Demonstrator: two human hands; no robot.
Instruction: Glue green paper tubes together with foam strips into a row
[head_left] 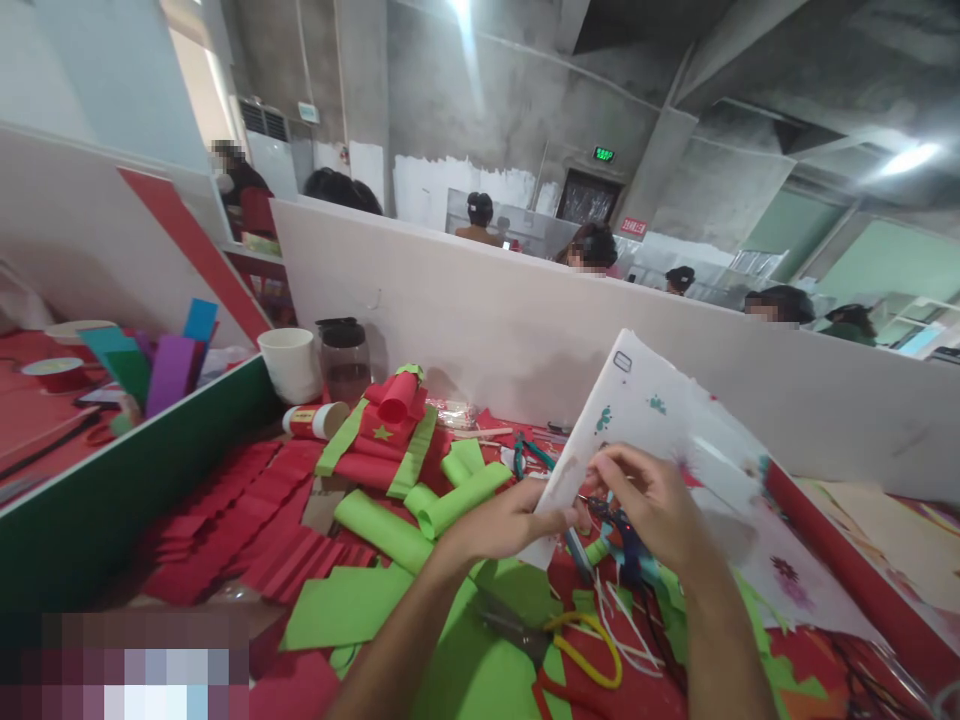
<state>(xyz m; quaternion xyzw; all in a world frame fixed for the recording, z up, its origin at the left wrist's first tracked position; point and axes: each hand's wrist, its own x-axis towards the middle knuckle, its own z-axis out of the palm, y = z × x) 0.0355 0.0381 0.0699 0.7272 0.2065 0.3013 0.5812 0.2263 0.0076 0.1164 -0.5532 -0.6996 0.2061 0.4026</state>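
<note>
My left hand (504,522) pinches the lower edge of a white sheet (675,440) with small coloured marks, holding it tilted up over the table. My right hand (651,505) is curled against the same sheet, fingers closed around a dark blue tool (628,540) that I cannot make out clearly. Below my hands lie green paper rolls (420,505), flat green sheets (352,605) and scissors with yellow handles (585,650).
Red paper strips (225,520) cover the table's left part. A red and green paper model (386,425), a white cup (291,362), a dark jar (345,355) and a small can (313,420) stand by the white divider (525,320). Other people sit behind it.
</note>
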